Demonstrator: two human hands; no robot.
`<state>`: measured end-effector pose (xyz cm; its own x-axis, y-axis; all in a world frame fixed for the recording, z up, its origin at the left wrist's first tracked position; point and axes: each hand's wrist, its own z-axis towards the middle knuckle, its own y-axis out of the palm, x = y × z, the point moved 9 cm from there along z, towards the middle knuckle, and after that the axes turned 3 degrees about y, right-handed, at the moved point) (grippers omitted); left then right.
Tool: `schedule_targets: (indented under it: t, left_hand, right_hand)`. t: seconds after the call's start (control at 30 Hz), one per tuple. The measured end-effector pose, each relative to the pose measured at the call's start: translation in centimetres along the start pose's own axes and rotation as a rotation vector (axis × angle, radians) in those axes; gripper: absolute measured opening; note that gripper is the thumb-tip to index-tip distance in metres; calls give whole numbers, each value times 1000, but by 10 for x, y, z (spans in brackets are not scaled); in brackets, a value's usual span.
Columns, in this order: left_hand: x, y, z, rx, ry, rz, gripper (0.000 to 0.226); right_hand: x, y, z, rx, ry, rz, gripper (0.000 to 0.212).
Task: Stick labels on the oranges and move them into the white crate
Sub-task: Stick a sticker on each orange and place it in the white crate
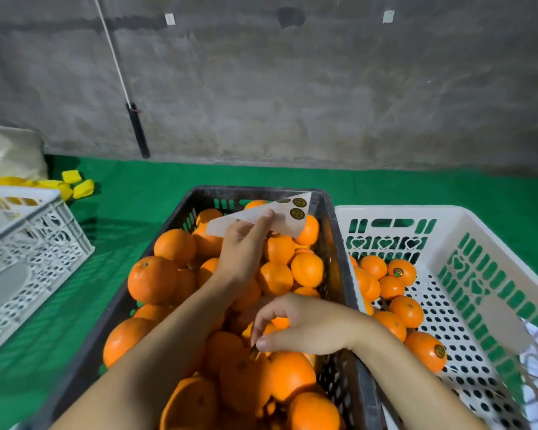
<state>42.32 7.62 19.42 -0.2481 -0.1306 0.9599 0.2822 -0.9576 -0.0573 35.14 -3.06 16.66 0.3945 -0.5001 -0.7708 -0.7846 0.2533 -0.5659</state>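
1. Black crate (196, 197): rectangular perforated plastic, heaped with round, dimpled oranges (153, 282).
2. Left hand (241, 252): hung over the crate's far end; fingers pinched a curled white label sheet (258, 220).
3. Right hand (305, 328): over its near half; thumb and forefinger pinched a small round label (254, 351).
4. White crate (491, 225): stood against its right side, perforated, holding a few oranges.
5. Green surface (143, 181) lay beneath; rough grey wall (292, 88) behind.

Three crates (255, 189) (416, 210) (38, 243), two hands (242, 254) (306, 325)

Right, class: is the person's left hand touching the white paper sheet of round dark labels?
Touching. The head view shows the left hand gripping the white paper sheet, one finger lying across its face.
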Motion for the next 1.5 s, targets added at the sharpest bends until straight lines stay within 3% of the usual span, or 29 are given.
schedule_targets:
  t: [0.13,0.23,0.3,0.4,0.5,0.63,0.77,0.83,0.9,1.0,1.07,1.13,1.17,1.27,1.3,1.4,1.5]
  left_hand:
    - [-2,-4,3,26,-18,-2,33]
    - [-6,-5,4,33,-23,0,40]
    - [-9,-2,4,21,-42,28,48]
    - [-11,1,3,-6,-47,71,45]
    - [-10,2,0,-12,-51,59,63]
    - [-4,3,-1,-26,-33,57,60]
    - [-6,2,0,-26,-43,32,57]
    - [-4,2,-1,-25,-40,40,62]
    - [-4,2,-2,-20,-25,49,73]
    - [-5,1,-2,-21,-23,82,74]
    - [-7,0,-1,-12,-30,83,71]
    - [-8,-3,0,13,-47,57,70]
    - [-9,-4,1,26,-66,35,68]
    - [-6,-16,3,120,-52,38,34]
    - [-2,-23,2,171,-23,75,32]
    - [5,-46,3,332,46,166,41]
    - [4,-54,5,395,-8,86,41]
  right_hand:
    - [4,14,3,-89,41,-5,29]
    - [7,17,4,-86,35,-25,11]
    - [9,16,7,-42,32,-23,22]
    - [13,12,11,26,23,-15,16]
    - [16,12,14,57,-11,3,15]
    - [17,13,14,65,6,103,54]
    - [11,26,10,-75,-1,-23,41]
    - [15,41,6,-213,36,-168,68]
    - [20,46,8,-242,34,-324,88]
    - [13,45,13,-200,-26,-327,85]
    - [10,42,14,-181,-43,-305,69]
    - [11,36,14,-126,-27,-276,50]
    - [14,31,14,-79,-10,-232,53]
    - [25,4,12,147,48,-41,95]
    - [26,-6,10,226,50,52,95]
    - [22,-38,1,446,-17,254,64]
    - [35,-71,-13,729,-50,496,60]
